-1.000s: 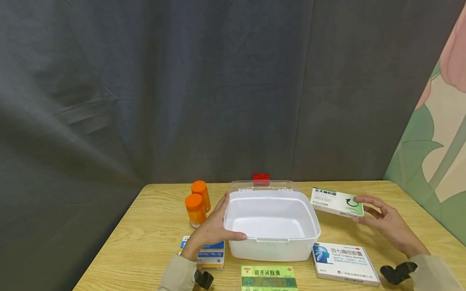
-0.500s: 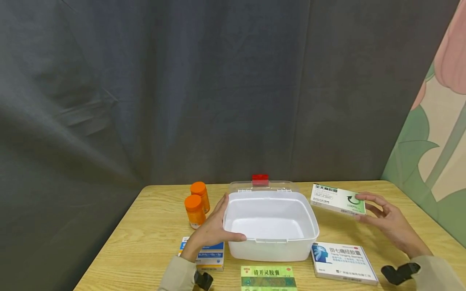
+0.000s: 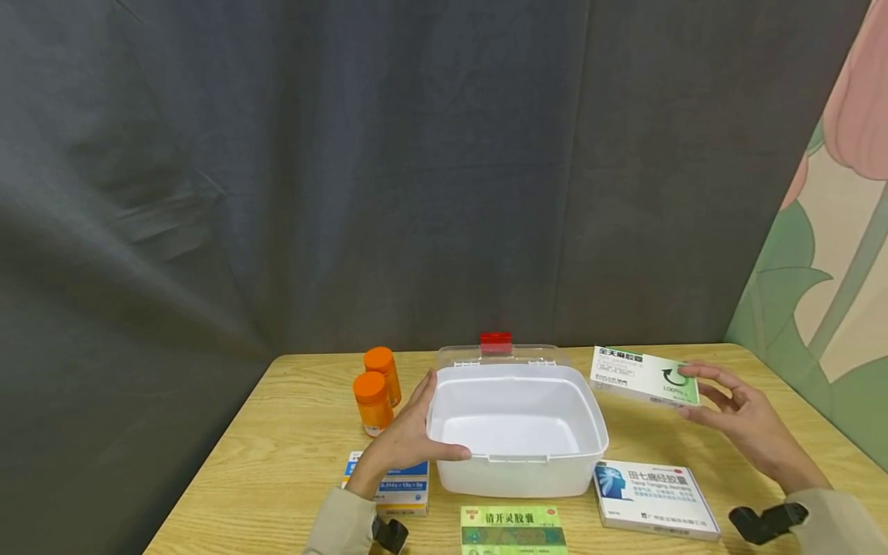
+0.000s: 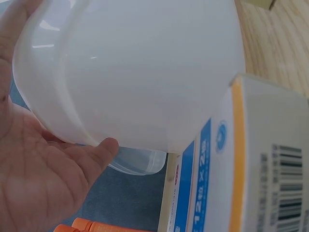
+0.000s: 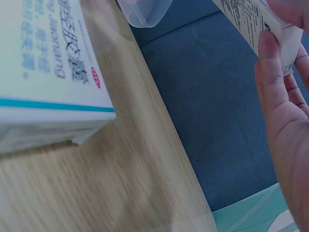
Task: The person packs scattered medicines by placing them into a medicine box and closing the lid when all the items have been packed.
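Note:
A white plastic box [image 3: 515,474] stands at the middle of the table, its lid swung back. My left hand [image 3: 405,443] rests on its left side, fingers straight along the wall and thumb across the front. The left wrist view shows this hand [image 4: 46,169] against the translucent wall [image 4: 145,72]. To the right, my right hand [image 3: 745,424] pinches one end of a white-and-green medicine box [image 3: 641,376] between thumb and fingers. That medicine box is tilted in the air beside the plastic box. In the right wrist view its printed edge [image 5: 248,21] shows between the fingers.
Two orange-capped bottles [image 3: 373,401] stand at the left. A blue-and-white medicine box [image 3: 404,493] lies partly behind the left wrist. A green medicine box [image 3: 513,528] lies in front, and a white one with a blue head picture [image 3: 655,497] at front right. A dark curtain [image 3: 416,193] hangs behind.
The white-and-green medicine box has risen slightly in my right hand, its label tipping. The left hand keeps its place on the plastic box. The head view has shifted a little.

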Demonstrator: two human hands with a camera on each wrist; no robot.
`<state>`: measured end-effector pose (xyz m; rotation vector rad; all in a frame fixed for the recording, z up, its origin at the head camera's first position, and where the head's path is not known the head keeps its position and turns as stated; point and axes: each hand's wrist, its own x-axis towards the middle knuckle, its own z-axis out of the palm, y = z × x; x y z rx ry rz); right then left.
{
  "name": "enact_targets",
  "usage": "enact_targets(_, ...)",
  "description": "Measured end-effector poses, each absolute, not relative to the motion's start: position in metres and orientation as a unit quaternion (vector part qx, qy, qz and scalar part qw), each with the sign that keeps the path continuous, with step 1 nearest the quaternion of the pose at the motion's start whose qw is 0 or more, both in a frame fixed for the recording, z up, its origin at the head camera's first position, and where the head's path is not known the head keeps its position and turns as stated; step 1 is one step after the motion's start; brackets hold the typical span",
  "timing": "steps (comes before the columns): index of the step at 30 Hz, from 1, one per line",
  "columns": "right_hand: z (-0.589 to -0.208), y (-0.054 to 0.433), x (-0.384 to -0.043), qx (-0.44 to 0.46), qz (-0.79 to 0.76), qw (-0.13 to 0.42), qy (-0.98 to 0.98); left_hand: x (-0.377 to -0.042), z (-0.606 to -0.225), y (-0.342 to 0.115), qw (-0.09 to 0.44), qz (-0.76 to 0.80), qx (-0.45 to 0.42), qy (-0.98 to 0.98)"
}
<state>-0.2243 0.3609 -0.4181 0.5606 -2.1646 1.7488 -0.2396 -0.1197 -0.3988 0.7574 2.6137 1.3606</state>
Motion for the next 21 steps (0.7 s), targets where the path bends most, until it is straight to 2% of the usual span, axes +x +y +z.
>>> enact_targets(12, -0.418, 0.362, -0.217, 0.205, 0.641, 0.148, -0.724, -0.239, -0.401, -0.121, 0.049, 0.452, 0.254, 0.854)
enact_targets(21, -0.409, 0.354, -0.213, 0.250, 0.685, 0.134, -0.671, -0.238, -0.400, -0.118, 0.049, 0.464, 0.254, 0.847)
